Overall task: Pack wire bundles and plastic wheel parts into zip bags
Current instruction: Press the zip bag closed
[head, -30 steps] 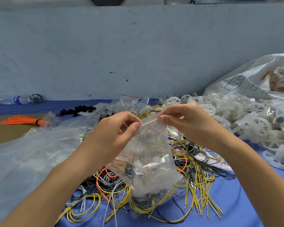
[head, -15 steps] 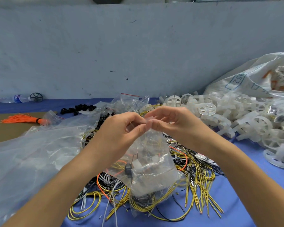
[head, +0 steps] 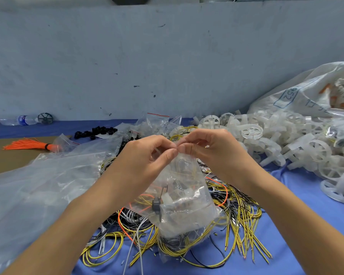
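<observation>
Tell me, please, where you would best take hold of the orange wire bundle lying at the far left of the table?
Grip the orange wire bundle at its black tie, coming from above. There the strands are cinched into one narrow neck, while leftward they fan out loosely and would probably slip or splay. The end right of the tie lies under a small clear bag, so avoid it.

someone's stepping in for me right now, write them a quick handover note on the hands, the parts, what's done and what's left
Left hand and right hand both pinch the top edge of the clear zip bag, fingertips meeting at the middle of the seal.
The bag hangs over the loose wire pile on the blue table and already holds wires and a white plastic part.
White wheel parts are heaped to the right, empty zip bags lie behind the hands.
Done: this bag is filled.
Left: whether its seal is fully pressed shut cannot be seen; then bag the remaining wires and wheels.
</observation>
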Tool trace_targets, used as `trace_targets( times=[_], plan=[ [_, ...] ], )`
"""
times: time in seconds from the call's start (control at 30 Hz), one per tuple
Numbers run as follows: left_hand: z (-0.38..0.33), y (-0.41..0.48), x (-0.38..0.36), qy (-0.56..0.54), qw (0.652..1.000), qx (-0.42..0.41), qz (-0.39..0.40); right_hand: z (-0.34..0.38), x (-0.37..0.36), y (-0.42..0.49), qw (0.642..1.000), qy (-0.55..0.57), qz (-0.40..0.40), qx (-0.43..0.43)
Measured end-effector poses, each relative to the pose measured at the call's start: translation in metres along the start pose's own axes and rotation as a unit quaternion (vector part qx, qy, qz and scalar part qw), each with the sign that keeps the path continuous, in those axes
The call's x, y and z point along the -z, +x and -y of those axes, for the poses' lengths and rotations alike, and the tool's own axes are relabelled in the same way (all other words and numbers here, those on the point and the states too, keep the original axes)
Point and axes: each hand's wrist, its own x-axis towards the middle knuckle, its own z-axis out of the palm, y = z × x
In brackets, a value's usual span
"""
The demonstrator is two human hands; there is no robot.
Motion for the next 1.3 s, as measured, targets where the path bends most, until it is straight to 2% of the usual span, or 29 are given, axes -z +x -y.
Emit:
trace_targets(
  times=[0.43,0.93,1.3],
  plan=[
    [0.003,-0.001,0.000,0.045,0.998,-0.029,-0.028,-0.003,-0.002,-0.001,1.000,-0.015,-0.025,0.010],
    [-0.001,-0.001,0.003,0.103,0.994,-0.020,-0.008,0.002,-0.007,-0.003,0.998,-0.048,-0.037,0.028],
    [0.009,-0.007,0.006,0.194,0.981,-0.014,0.024,-0.020,0.014,-0.006,0.997,0.011,-0.066,-0.030]
  ],
)
